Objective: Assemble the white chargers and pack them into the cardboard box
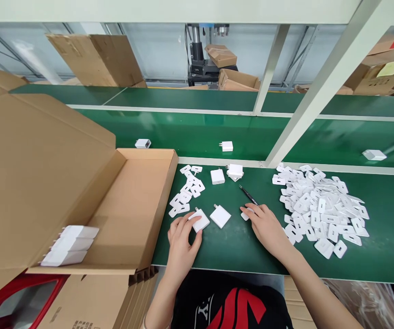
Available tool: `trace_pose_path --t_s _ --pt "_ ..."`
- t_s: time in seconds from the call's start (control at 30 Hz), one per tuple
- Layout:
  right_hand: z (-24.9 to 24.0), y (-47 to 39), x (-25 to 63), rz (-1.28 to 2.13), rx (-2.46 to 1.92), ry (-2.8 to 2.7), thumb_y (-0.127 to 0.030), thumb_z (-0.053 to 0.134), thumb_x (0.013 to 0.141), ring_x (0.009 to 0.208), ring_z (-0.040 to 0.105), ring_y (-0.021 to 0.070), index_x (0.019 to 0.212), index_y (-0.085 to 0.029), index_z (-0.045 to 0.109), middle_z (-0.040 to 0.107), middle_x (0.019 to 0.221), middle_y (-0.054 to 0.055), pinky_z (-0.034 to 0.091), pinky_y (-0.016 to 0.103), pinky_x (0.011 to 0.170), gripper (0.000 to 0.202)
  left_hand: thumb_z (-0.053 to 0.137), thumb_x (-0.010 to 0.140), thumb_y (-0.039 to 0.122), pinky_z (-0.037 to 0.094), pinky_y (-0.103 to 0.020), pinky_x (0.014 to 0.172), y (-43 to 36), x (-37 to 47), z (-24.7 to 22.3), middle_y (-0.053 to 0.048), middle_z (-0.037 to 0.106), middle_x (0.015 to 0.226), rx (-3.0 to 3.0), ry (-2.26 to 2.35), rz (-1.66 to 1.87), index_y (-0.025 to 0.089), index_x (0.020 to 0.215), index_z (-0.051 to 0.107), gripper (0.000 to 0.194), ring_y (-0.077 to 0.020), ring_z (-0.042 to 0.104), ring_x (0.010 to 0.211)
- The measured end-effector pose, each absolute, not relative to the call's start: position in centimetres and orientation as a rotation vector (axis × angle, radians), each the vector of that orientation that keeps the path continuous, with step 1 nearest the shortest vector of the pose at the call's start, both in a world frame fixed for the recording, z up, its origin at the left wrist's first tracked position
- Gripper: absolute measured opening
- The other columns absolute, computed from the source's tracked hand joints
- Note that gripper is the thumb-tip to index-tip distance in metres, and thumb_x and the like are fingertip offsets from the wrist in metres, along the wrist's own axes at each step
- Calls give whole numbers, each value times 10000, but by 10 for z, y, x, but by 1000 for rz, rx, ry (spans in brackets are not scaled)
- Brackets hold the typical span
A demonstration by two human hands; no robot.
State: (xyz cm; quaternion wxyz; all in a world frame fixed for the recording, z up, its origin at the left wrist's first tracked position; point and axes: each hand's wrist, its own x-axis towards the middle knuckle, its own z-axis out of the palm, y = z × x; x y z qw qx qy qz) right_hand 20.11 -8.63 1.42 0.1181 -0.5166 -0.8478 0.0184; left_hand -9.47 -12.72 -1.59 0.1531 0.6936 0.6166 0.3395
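My left hand (184, 235) has its thumb and fingers around a white charger block (200, 220) on the green table. Just right of it lies another white charger (220, 216). The fingertips of my right hand (260, 221) press on a small white plate (247, 214), partly covered by them. A black pen-like tool (249, 195) lies above that hand. Farther back are a charger (218, 176) and one more (235, 171) resting on white plates. Small white plates (185, 196) lie scattered beside the box, and a large pile of them (320, 205) is at the right.
An open cardboard box (164, 205) stands at the left, with several white chargers (70, 244) in its near corner. Behind a pale rail, a green strip (190, 132) carries three spaced chargers. A slanted white post (313, 98) rises at the right.
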Motion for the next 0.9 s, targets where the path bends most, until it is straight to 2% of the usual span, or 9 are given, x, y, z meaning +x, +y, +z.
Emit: trace_pose_path --t_s 0.1,0.17,0.27,0.33,0.47,0.6,0.7,0.77,0.9 --pt "16 -86 205 57 -1494 -2449 -130 431 1033 1000 633 280 1320 -182 666 697 1194 130 582 449 872 374 607 976 283 420 -567 1067 -127 -86 -10 -163 522 1454 1996 1834 1068 243 1287 612 314 -354 497 1290" --pt "15 -87 207 61 -1487 -2405 -171 456 1042 994 650 281 1310 -186 660 687 1145 129 584 441 864 338 679 936 359 404 -597 1065 -125 -76 -5 -202 489 1444 2044 1889 1103 211 1302 596 403 -390 491 1291" --pt "11 -89 210 33 -1505 -2342 -224 505 1035 1005 656 296 1280 -177 659 673 1123 138 582 451 863 293 754 879 484 365 -636 1067 -115 -60 1 -240 517 1429 2205 1887 1008 175 1311 607 551 -462 456 1340" --pt "9 -91 212 11 -1533 -2321 -258 536 1027 995 652 306 1227 -172 672 670 1119 144 577 458 844 257 756 887 473 343 -638 1080 -105 -51 3 -235 558 1422 2293 1824 910 172 1270 641 501 -471 456 1360" --pt "11 -93 214 8 -1550 -2305 -248 540 1015 927 644 295 1120 -176 692 681 1049 129 553 446 790 198 690 954 347 346 -600 1098 -93 -44 4 -179 680 1290 2285 1653 889 183 1232 671 324 -417 525 1323" --pt "26 -101 209 182 -1469 -2110 -219 594 962 915 647 266 1094 -194 686 663 989 88 543 419 792 162 647 985 381 454 -508 1025 -97 -47 14 -107 717 1134 1966 1532 1008 229 1330 637 377 -318 621 1150" --pt "43 -108 199 392 -1348 -1909 -196 594 948 874 637 222 1122 -231 677 619 962 59 548 368 747 196 585 1022 405 508 -414 964 -105 -50 27 -78 713 1164 1739 1350 1032 283 1371 642 374 -252 639 1081" --pt "54 -112 192 444 -1262 -1844 -186 588 947 842 623 208 1145 -250 679 597 968 56 546 355 710 227 538 1050 430 519 -379 942 -109 -50 35 -72 711 1205 1638 1236 1010 306 1344 683 351 -237 644 1087" --pt "70 -116 180 428 -1131 -1840 -161 598 953 858 623 202 1231 -277 680 567 1002 56 565 358 727 312 479 1073 484 533 -359 912 -112 -49 43 -68 721 1129 1492 1140 997 302 1290 738 383 -229 664 1037"
